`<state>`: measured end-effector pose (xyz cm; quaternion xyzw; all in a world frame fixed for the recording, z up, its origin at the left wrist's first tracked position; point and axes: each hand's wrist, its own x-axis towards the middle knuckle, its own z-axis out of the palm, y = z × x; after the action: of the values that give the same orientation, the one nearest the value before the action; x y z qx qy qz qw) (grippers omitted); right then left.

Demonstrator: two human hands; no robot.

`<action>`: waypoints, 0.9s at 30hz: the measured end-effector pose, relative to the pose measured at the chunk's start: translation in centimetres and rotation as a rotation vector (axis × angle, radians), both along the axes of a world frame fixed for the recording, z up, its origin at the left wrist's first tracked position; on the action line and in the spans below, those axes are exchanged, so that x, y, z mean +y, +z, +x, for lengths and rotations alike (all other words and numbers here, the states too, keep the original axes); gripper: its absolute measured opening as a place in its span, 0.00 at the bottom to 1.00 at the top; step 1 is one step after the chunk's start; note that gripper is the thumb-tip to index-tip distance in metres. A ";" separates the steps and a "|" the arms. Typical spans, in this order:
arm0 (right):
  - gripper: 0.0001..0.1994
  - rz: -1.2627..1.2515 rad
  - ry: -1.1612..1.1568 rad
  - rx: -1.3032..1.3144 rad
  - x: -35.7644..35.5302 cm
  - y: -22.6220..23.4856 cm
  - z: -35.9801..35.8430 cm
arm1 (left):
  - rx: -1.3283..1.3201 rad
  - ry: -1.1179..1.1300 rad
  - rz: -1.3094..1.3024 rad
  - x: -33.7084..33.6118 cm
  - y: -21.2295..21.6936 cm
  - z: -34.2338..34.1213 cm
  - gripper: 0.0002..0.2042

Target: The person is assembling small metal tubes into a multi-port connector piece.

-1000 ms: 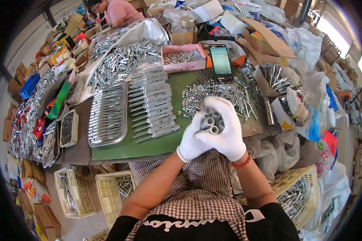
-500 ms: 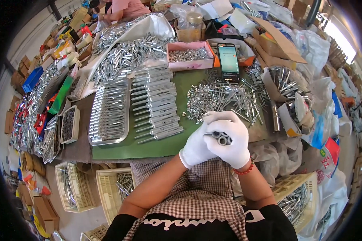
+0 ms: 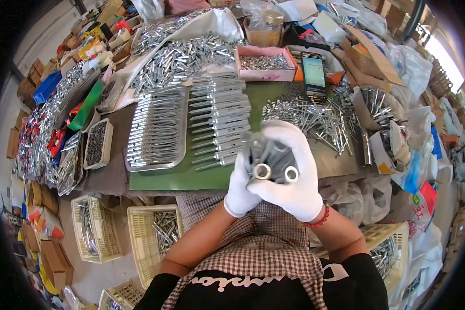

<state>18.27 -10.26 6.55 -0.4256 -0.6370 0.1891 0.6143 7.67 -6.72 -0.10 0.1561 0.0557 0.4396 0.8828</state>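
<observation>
In white gloves, my left hand point(image 3: 241, 188) and my right hand point(image 3: 302, 178) close from both sides around several silver metal tubes point(image 3: 274, 157), just over the table's front edge. Two round hollow ends point toward me; the rest of the bunch is blurred. A row of silver rods with thicker sleeves point(image 3: 227, 121) lies to the left of my hands. Beside it, a metal tray point(image 3: 182, 150) holds similar slim parts laid side by side. Beyond my hands are heaps of small metal fittings point(image 3: 281, 109) and thin rods point(image 3: 329, 126).
A phone point(image 3: 313, 75) leans beside a pink box point(image 3: 266, 75) of small parts. Behind the tray rises a large heap of metal tubes point(image 3: 191, 57). A white tub point(image 3: 108, 139) of dark screws sits left. Cream plastic crates point(image 3: 139, 237) stand below the table.
My hands have moved a little apart, and the tubes between them now show more fully, their ends spread wider. The view has shifted, so the table appears further right and higher.
</observation>
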 end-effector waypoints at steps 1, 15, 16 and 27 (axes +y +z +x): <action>0.38 0.004 0.011 -0.010 0.5 0.1 -0.7 | -0.002 0.005 0.000 0.4 -0.1 -1.3 0.24; 0.10 -0.201 0.221 -0.586 17.3 -0.5 -10.2 | 0.354 0.469 0.132 2.4 -6.9 -15.9 0.14; 0.10 -0.171 0.244 -0.610 18.4 -1.0 -11.8 | 0.189 0.448 0.118 2.2 -7.9 -16.2 0.16; 0.10 -0.045 -0.005 -0.842 32.0 -4.6 -16.5 | 0.915 0.719 0.554 2.0 -5.7 -15.9 0.22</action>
<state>1.74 21.75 1.91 -0.4806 -0.8271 0.0110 0.2913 -8.27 -4.73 -5.76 0.5216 0.3598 0.5952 0.4942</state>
